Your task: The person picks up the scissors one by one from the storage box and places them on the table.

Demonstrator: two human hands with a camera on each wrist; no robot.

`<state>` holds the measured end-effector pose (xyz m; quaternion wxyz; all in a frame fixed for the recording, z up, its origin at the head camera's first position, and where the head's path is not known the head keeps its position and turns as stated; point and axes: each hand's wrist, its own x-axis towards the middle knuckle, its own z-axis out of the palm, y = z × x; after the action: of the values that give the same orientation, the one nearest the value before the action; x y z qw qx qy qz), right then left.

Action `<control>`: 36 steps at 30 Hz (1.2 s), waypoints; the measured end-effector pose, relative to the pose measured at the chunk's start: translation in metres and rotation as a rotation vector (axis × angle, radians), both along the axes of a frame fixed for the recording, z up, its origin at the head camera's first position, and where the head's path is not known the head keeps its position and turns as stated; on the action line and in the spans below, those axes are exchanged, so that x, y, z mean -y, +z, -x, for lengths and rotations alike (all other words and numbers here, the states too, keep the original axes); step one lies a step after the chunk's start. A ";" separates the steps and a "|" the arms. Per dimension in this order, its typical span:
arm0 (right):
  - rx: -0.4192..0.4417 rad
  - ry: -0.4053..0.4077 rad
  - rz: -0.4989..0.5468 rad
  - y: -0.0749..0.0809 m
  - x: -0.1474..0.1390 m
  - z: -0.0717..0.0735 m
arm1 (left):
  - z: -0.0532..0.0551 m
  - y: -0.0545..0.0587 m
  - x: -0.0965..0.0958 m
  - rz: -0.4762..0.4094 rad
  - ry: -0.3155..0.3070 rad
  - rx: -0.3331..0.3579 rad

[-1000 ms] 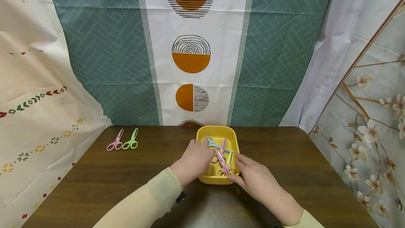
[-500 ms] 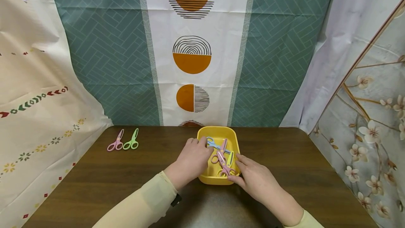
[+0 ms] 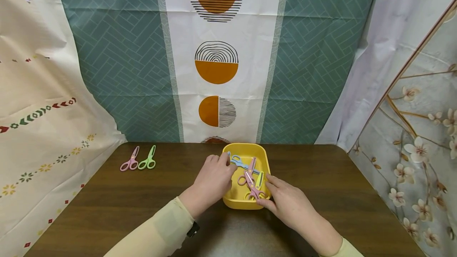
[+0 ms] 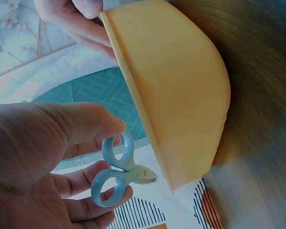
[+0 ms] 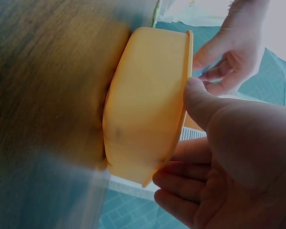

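My left hand [image 3: 213,177] is over the left rim of a yellow bin [image 3: 246,204]. Its thumb and fingers pinch light blue scissors [image 4: 129,175] by the handle loops, blades pointing toward the bin in the left wrist view. My right hand [image 3: 290,201] holds the bin's near right corner, thumb on the front rim and fingers along the right side. Inside the bin lie another pair of blue scissors [image 3: 240,163], overlapping pink scissors [image 3: 252,189] and yellow scissors [image 3: 260,179].
Pink scissors [image 3: 132,161] and green scissors [image 3: 148,159] lie side by side at the back left of the dark wooden table [image 3: 96,201]. A patterned curtain [image 3: 221,70] hangs behind, with printed cloths on both sides.
My left hand has shifted left from inside the bin toward its left rim, bringing blue scissors with it. The right hand keeps its hold on the corner.
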<state>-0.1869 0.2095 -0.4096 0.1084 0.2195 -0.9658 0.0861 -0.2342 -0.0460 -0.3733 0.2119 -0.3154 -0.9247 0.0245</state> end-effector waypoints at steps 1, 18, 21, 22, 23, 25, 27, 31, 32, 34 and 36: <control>-0.001 0.000 -0.001 0.000 0.000 0.000 | 0.000 -0.001 0.001 -0.006 -0.002 -0.010; -0.027 0.015 0.000 -0.001 0.000 0.001 | 0.001 -0.010 0.020 -0.154 -0.015 -0.065; -0.022 0.012 0.000 -0.001 0.001 0.001 | 0.001 -0.012 0.025 -0.179 -0.018 -0.063; -0.021 0.012 0.001 0.000 0.001 0.001 | 0.001 -0.013 0.026 -0.186 -0.021 -0.065; -0.021 0.012 0.001 0.000 0.001 0.001 | 0.001 -0.013 0.028 -0.193 -0.025 -0.070; -0.020 0.011 0.002 0.000 0.001 0.001 | 0.002 -0.014 0.031 -0.206 -0.033 -0.086; -0.018 0.009 0.004 0.000 0.001 0.001 | 0.002 -0.016 0.034 -0.215 -0.042 -0.110; -0.020 0.008 0.006 -0.001 0.001 0.000 | 0.004 -0.018 0.039 -0.235 -0.054 -0.152; -0.022 0.009 0.006 -0.001 0.001 0.000 | 0.005 -0.019 0.041 -0.240 -0.056 -0.159; -0.025 0.009 0.006 -0.001 0.001 0.000 | 0.005 -0.019 0.043 -0.248 -0.057 -0.169; -0.027 0.008 0.005 -0.001 0.000 0.000 | 0.005 -0.020 0.046 -0.251 -0.056 -0.180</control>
<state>-0.1869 0.2092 -0.4106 0.1215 0.2242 -0.9631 0.0862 -0.2394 -0.0917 -0.3937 0.3322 -0.3087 -0.8886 -0.0690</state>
